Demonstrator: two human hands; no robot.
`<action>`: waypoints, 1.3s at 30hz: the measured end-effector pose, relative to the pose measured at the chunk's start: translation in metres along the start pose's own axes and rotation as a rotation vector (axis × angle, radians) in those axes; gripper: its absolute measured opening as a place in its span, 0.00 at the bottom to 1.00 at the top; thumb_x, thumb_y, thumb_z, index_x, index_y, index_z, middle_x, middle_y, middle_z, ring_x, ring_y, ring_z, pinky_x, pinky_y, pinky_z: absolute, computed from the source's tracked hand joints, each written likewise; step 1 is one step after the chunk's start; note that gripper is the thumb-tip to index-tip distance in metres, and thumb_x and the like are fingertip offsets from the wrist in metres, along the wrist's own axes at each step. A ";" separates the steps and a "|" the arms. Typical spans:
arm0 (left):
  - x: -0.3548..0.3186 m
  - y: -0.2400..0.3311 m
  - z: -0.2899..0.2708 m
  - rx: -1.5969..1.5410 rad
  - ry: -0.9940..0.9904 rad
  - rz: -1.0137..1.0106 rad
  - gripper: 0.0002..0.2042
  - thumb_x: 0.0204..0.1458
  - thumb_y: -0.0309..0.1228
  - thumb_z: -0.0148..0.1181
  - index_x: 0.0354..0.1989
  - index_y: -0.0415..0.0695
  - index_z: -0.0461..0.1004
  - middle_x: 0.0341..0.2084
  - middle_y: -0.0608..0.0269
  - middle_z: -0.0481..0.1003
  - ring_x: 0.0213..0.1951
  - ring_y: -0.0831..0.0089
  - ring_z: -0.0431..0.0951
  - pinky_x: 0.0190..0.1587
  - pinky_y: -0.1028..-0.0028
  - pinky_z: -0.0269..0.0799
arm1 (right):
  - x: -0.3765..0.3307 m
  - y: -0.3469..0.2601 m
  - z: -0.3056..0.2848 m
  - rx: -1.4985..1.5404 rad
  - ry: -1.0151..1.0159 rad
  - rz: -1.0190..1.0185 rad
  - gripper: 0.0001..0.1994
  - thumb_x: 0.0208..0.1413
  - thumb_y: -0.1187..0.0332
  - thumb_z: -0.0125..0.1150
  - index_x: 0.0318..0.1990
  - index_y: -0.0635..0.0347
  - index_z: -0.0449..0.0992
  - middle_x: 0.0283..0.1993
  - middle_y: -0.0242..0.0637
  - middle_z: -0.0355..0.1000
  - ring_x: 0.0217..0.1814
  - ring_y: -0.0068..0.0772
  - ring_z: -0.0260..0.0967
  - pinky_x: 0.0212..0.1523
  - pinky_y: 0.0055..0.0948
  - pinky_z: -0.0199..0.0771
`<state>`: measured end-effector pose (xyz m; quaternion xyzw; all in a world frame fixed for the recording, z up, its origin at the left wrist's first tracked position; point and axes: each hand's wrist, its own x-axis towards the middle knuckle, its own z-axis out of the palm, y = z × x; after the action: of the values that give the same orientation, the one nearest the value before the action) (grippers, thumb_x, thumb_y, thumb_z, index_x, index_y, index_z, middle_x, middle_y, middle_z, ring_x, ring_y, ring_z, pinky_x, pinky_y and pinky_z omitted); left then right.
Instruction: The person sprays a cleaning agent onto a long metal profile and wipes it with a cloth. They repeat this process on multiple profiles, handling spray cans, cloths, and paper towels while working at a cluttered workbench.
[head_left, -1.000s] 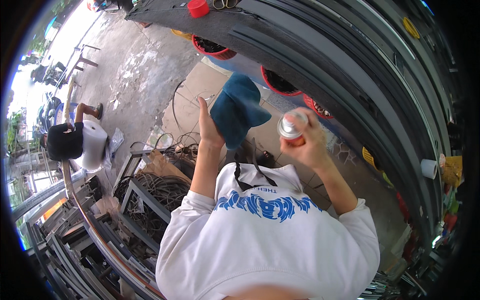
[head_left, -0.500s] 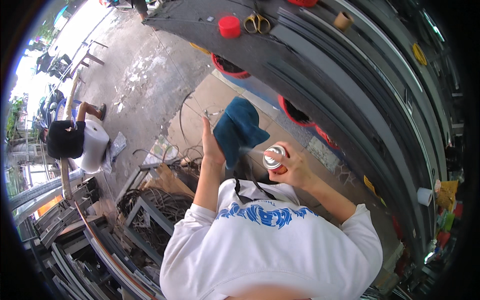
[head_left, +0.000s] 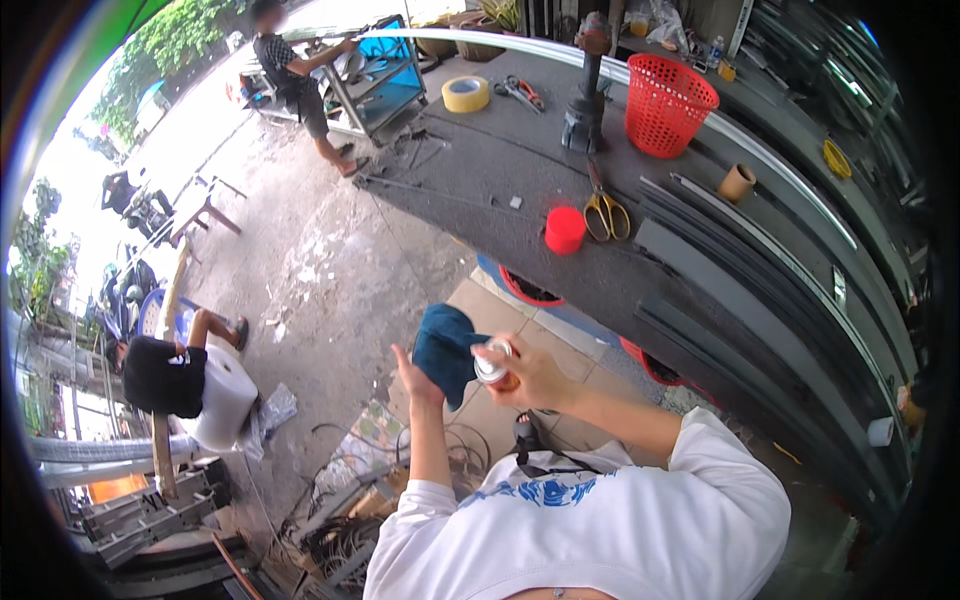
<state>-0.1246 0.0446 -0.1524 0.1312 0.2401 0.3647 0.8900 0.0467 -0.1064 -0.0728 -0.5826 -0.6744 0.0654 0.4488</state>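
- Left hand [head_left: 419, 385] has the teal cloth [head_left: 443, 350], fingers hidden; I can't tell its grip.
- Right hand [head_left: 535, 378] wraps a spray can [head_left: 493, 362] just beside it.
- Counter [head_left: 450, 190] ahead: scissors [head_left: 606, 217], red tub [head_left: 565, 231], tape roll [head_left: 465, 95], red basket [head_left: 668, 112].

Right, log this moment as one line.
left hand: supports teal cloth | right hand: grips spray can | worktable: perforated red basket

Daylight floods in beyond the workbench's [head_left: 450, 150] left corner, washing out the street, while its far right edge falls into dimness. A pale metal strip [head_left: 560, 49] and the spray can [head_left: 492, 375] glint. Fisheye distortion bows straight edges toward a black rim; a standing person's head [head_left: 266, 14] is blurred.
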 end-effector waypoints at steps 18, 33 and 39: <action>-0.003 -0.048 0.084 0.020 -0.266 -0.011 0.41 0.64 0.63 0.32 0.71 0.37 0.55 0.68 0.51 0.62 0.67 0.56 0.63 0.70 0.58 0.55 | 0.285 0.206 -0.106 -0.421 0.714 0.032 0.49 0.47 0.43 0.72 0.68 0.63 0.55 0.62 0.58 0.63 0.62 0.59 0.63 0.62 0.51 0.63; -0.042 -0.313 0.195 1.825 -1.041 0.834 0.36 0.55 0.44 0.58 0.68 0.34 0.59 0.70 0.26 0.46 0.73 0.32 0.40 0.72 0.42 0.36 | -0.136 -0.021 -0.229 -0.482 0.820 0.896 0.27 0.69 0.51 0.46 0.63 0.66 0.68 0.64 0.52 0.68 0.66 0.48 0.66 0.67 0.40 0.61; -0.092 -0.286 0.143 1.634 -1.334 0.177 0.28 0.56 0.33 0.55 0.65 0.37 0.63 0.66 0.39 0.59 0.69 0.45 0.55 0.70 0.53 0.49 | -0.099 0.044 -0.129 -0.862 0.454 1.056 0.41 0.59 0.41 0.56 0.68 0.67 0.61 0.76 0.64 0.43 0.78 0.71 0.35 0.75 0.61 0.35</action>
<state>0.0606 -0.2290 -0.1175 0.8809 -0.1352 0.0104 0.4535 0.1583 -0.2323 -0.0757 -0.9558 -0.1582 -0.1211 0.2163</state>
